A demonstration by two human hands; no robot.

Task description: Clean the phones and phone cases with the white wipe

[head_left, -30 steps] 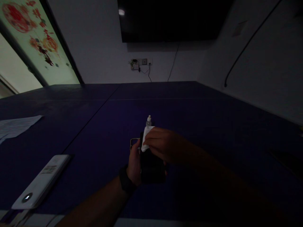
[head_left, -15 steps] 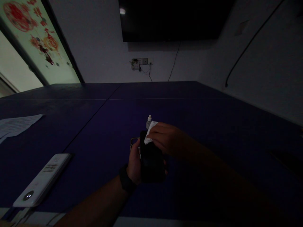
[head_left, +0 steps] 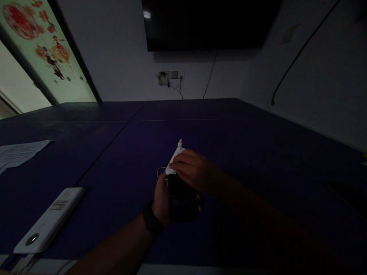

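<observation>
My left hand (head_left: 161, 202) is closed around a black smartphone (head_left: 183, 202), its thumb along the left edge and fingertips showing at the right edge. My right hand (head_left: 195, 168) pinches a folded white wipe (head_left: 175, 158) and presses it on the phone's upper left corner. Just beyond the wipe, the pale dropper top of a small bottle (head_left: 180, 143) sticks up; its body is hidden. A light-edged frame, perhaps a phone case (head_left: 160, 172), shows partly behind my left thumb.
On the dark blue table (head_left: 129, 152) a white power bank (head_left: 48, 221) with cables lies at the left. Printed paper (head_left: 23, 152) lies farther left. A dark flat object (head_left: 344, 194) is at the right. A wall and a black screen (head_left: 212, 23) stand beyond.
My right hand has slid the wipe leftward across the top of the phone to its left corner. The wipe now covers the bottle's body. My left hand keeps its hold.
</observation>
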